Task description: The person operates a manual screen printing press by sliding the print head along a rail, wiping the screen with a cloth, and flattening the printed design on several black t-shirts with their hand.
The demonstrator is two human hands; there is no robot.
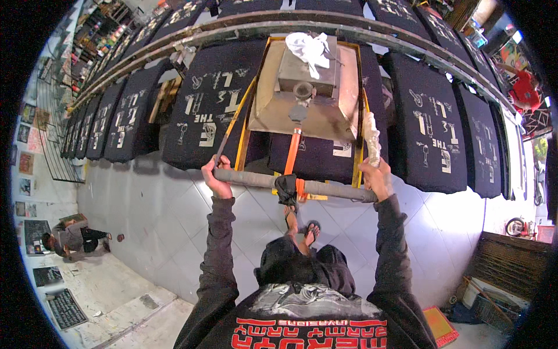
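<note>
On my remote feed, left hand [219,178], right hand [379,179], both curled around ends of one gray-wrapped handlebar [251,179], nearside of one metal hood [268,116], one white cloth [308,50] atop, white-lettered black shirts [421,116] either side

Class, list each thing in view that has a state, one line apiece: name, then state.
Grey bar: crosswise, held near both ends
Left hand: closed at the bar's left end
Right hand: closed at the bar's right end
Black fabric pieces: spread flat, white-printed
Metal hood: over black fabric
White cloth: crumpled on the hood
</note>
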